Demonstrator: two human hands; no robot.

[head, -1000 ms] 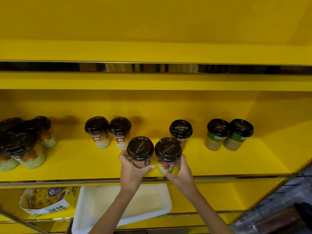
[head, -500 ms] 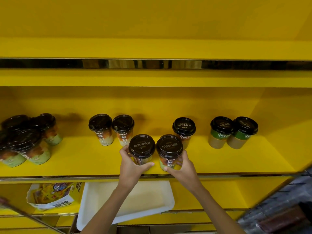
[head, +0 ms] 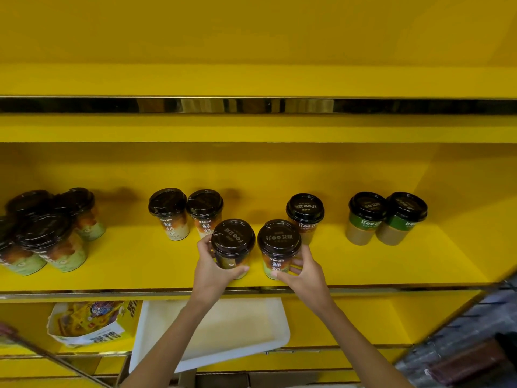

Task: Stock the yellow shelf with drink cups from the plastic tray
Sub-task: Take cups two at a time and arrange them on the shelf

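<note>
We hold two drink cups upright, dark lids up, near the front edge of the yellow shelf (head: 363,270). Our left hand (head: 214,268) wraps the left cup (head: 233,247), thumb across its front and fingers curled behind. Our right hand (head: 303,271) grips the right cup (head: 279,247), fingers pressed on its side. At 12 o'clock from the left cup stand two cups (head: 186,212); one brown cup (head: 305,215) stands at 1 o'clock from the right cup, just beside it. Two green cups (head: 387,217) stand at 2 o'clock, a cluster (head: 47,233) at 9. The white plastic tray (head: 251,329) lies at 6 o'clock, below the shelf, beside a printed box (head: 89,323).
</note>
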